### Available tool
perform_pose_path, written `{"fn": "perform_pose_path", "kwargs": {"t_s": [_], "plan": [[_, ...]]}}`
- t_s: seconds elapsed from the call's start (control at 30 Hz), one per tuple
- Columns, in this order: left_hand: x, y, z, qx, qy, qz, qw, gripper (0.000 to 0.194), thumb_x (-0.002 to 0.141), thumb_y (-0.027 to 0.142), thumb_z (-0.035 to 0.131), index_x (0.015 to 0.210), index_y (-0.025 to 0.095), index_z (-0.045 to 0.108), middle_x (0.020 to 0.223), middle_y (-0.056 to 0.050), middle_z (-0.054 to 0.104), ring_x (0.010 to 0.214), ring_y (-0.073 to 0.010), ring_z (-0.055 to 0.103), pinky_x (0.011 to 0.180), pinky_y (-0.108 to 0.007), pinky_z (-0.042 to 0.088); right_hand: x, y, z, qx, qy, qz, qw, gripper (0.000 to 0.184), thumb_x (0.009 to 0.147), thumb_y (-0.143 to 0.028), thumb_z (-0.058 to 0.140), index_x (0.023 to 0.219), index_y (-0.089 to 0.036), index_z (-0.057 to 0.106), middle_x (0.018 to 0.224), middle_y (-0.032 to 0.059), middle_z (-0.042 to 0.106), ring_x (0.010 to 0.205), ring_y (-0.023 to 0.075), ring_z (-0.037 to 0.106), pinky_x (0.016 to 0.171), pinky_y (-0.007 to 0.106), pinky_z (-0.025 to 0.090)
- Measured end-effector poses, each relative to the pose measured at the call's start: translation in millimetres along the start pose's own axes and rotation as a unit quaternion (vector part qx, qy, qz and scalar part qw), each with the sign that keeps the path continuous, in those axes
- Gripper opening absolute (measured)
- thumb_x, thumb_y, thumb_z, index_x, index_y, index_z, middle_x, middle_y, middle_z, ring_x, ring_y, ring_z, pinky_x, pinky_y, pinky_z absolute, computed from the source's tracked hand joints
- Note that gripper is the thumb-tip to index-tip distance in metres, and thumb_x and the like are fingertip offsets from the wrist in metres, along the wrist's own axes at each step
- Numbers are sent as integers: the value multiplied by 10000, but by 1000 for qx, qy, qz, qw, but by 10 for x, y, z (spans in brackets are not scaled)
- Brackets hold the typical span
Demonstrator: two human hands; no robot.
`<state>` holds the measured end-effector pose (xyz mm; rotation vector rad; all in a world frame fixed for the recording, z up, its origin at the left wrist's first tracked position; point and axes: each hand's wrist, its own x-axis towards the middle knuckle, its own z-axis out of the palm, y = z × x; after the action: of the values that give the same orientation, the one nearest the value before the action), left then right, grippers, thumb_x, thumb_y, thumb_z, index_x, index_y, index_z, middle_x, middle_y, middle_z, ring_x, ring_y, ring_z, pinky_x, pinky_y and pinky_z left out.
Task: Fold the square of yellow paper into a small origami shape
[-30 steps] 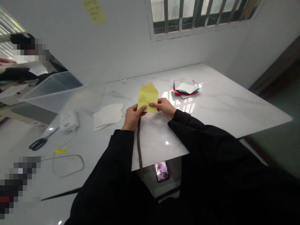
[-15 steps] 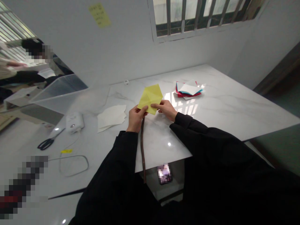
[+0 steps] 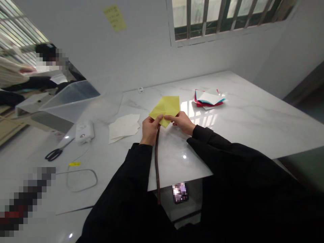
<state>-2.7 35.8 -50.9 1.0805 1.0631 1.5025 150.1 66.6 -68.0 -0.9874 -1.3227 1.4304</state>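
A yellow sheet of paper (image 3: 167, 105) with crease lines is held up between both hands above the white marbled table (image 3: 248, 111). My left hand (image 3: 150, 129) pinches its lower left edge, thumb on top. My right hand (image 3: 184, 122) grips the lower right edge, its thumb close to the other thumb near the bottom corner. A thin brown stick (image 3: 157, 162) runs down from beneath my left hand past the table's front edge; whether that hand also holds it, I cannot tell.
Cream paper sheets (image 3: 124, 128) lie left of my hands. Further left are black-handled scissors (image 3: 54, 154), a white power strip (image 3: 84, 131) and a bent wire (image 3: 95, 182). Red, blue and white papers (image 3: 209, 98) lie at the back right. Another person (image 3: 48, 57) is at far left.
The yellow paper has turned slightly clockwise, and the two thumbs have come closer together near its bottom corner. The whole view has shifted a little.
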Motion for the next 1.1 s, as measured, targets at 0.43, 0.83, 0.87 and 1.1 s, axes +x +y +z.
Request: {"fn": "perform_pose_path", "kwargs": {"t_s": [0.43, 0.83, 0.87, 1.1], "plan": [[15, 29, -109, 21, 29, -36, 999, 496, 609, 419, 906, 986, 137, 751, 1007, -124, 799, 977, -287, 756, 837, -382, 598, 58, -162, -261, 187, 42, 15, 981, 592, 807, -818, 620, 892, -232, 605, 972, 58, 708, 887, 188, 659, 718, 281, 527], [45, -4, -96, 35, -5, -46, 998, 448, 604, 429, 898, 900, 128, 750, 953, -119, 796, 961, -296, 753, 810, -368, 597, -25, -55, -240, 94, -76, 8, 993, 492, 745, -608, 865, 1047, -234, 759, 1047, 37, 744, 869, 136, 672, 693, 219, 515], [51, -17, -97, 38, -6, -46, 998, 459, 595, 436, 906, 895, 125, 752, 946, -119, 796, 951, -297, 754, 806, -367, 595, -28, -48, -238, 81, -81, 8, 993, 491, 742, -606, 868, 1027, -219, 771, 1040, 47, 751, 863, 139, 673, 686, 220, 512], [33, -40, -71, 27, -42, -34, 998, 515, 580, 455, 944, 941, 128, 779, 1000, -128, 807, 984, -311, 755, 871, -415, 599, 39, 57, -243, 44, -58, 7, 997, 536, 676, -648, 885, 891, -166, 791, 892, 73, 767, 737, 151, 665, 628, 248, 484]]}}
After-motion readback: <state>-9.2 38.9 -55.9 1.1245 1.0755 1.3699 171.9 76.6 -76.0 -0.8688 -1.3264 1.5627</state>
